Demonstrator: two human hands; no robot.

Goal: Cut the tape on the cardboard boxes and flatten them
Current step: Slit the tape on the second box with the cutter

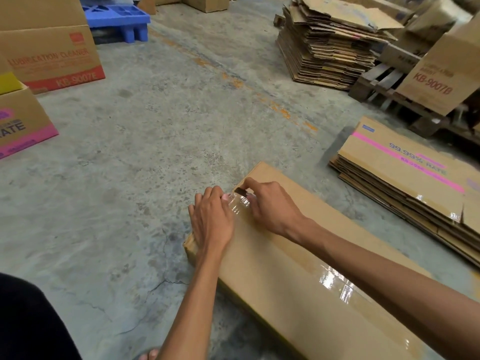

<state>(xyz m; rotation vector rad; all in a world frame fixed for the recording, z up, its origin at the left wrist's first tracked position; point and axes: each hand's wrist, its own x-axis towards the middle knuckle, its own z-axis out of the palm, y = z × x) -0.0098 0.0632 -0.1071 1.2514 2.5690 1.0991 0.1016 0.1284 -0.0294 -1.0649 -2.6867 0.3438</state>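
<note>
A long box lies on the concrete floor, running from the lower right toward the middle, with clear tape glossy along its top seam. Both hands meet at its far end. The left hand rests on the box's near corner, its fingers curled at the loose, crinkled tape end. The right hand pinches a small dark blade between thumb and forefinger (its grip is tight, the other fingers folded under), with the blade touching the tape at the end edge.

To the right lies a low pile of flat boxes, the top one striped pink. Behind it a taller stack sits by a wooden pallet. Upright boxes stand at left, near a blue pallet.
</note>
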